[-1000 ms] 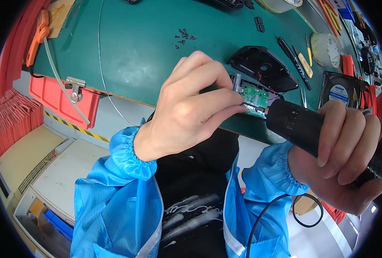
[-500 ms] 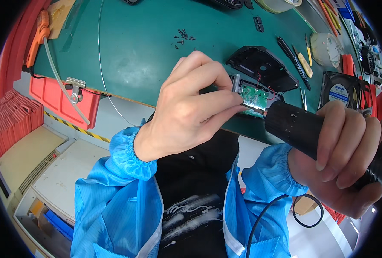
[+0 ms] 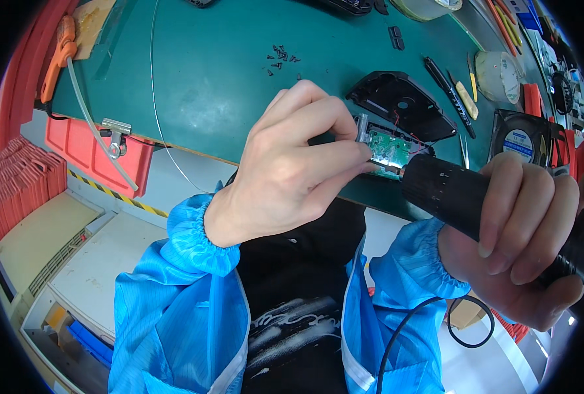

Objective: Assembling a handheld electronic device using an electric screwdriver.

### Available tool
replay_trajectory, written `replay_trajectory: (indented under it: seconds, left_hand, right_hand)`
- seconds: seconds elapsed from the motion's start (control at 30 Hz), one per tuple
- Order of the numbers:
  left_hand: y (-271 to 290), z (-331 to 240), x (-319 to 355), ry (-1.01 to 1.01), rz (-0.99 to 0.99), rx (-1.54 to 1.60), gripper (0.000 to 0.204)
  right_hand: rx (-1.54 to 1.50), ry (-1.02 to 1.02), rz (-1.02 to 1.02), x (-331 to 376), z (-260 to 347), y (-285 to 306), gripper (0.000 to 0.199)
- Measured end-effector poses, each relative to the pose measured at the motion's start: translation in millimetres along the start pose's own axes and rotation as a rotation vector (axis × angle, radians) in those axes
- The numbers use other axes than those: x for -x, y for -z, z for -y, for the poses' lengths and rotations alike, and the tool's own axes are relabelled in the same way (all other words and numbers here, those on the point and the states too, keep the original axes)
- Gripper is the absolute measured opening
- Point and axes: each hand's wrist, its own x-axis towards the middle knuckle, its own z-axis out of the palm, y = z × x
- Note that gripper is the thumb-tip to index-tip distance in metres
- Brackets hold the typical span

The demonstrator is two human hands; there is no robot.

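Observation:
My left hand (image 3: pixel 285 161) is closed, its fingertips pinching the left side of a small green circuit board (image 3: pixel 390 148). A shiny metal cylinder (image 3: pixel 362 125) sticks up by the index finger. In my right hand (image 3: pixel 525 226) is a thick black electric screwdriver (image 3: pixel 444 190), held on a slant. Its tip meets the lower edge of the board close to my left fingertips; the exact contact is too small to make out. Thin red wires run from the board toward an upturned black plastic shell (image 3: pixel 404 102) just beyond it. My palm hides what lies under the left hand.
Several small dark screws (image 3: pixel 280 56) lie loose on the green mat (image 3: pixel 206 72). To the right are a black marker (image 3: pixel 448 95), a tape roll (image 3: pixel 499 73) and a black fan (image 3: pixel 518 139). An orange-handled tool (image 3: pixel 62 56) hangs at the left edge.
The screwdriver and my right hand have shifted very slightly left, toward the board. My left hand stays almost where it was, its grip unchanged.

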Motion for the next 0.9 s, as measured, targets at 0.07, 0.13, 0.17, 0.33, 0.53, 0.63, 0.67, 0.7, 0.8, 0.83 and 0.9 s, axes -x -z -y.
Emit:
replay_trajectory:
  seconds: [0.07, 0.13, 0.17, 0.33, 0.53, 0.63, 0.67, 0.7, 0.8, 0.83, 0.9]
  left_hand:
    - [-1, 0, 0, 0.001, 0.009, -0.006, 0.028]
    - [-1, 0, 0, 0.001, 0.014, -0.008, 0.029]
    - [-2, 0, -1, -0.001, 0.017, -0.008, 0.029]
    - [-2, 1, -1, 0.000, 0.029, -0.017, 0.031]
    - [-5, 0, -2, 0.003, 0.029, -0.015, 0.031]
    - [-5, 1, -1, -0.003, 0.006, -0.033, 0.036]
    - [-4, 1, -1, -0.004, 0.006, -0.032, 0.036]
    - [-3, -1, -2, 0.011, 0.010, -0.028, 0.040]
    - [-2, -2, -4, 0.039, 0.019, -0.020, 0.047]
    - [-3, -2, -3, 0.040, 0.033, -0.048, 0.051]
    - [-3, -2, -3, 0.040, 0.062, -0.104, 0.059]
  right_hand:
    - [0.002, -0.004, 0.003, 0, 0, -1, 0.033]
    - [0.005, -0.008, 0.005, 0, 0, -3, 0.036]
    - [0.006, -0.008, 0.005, 1, -1, -5, 0.036]
    - [0.050, 0.044, -0.095, 4, -2, -7, 0.034]
    - [-0.035, 0.196, -0.140, 8, -18, -9, 0.034]
    - [-0.002, 0.038, -0.031, 1, -3, -1, 0.036]
    - [0.019, -0.039, 0.021, 0, 2, 1, 0.037]
    - [0.020, -0.039, 0.020, -1, 5, 2, 0.037]
    - [0.047, -0.099, 0.038, -1, 9, 4, 0.042]
    - [0.047, -0.099, 0.038, -1, 9, 4, 0.042]
    - [0.047, -0.083, 0.028, 0, 8, 5, 0.042]
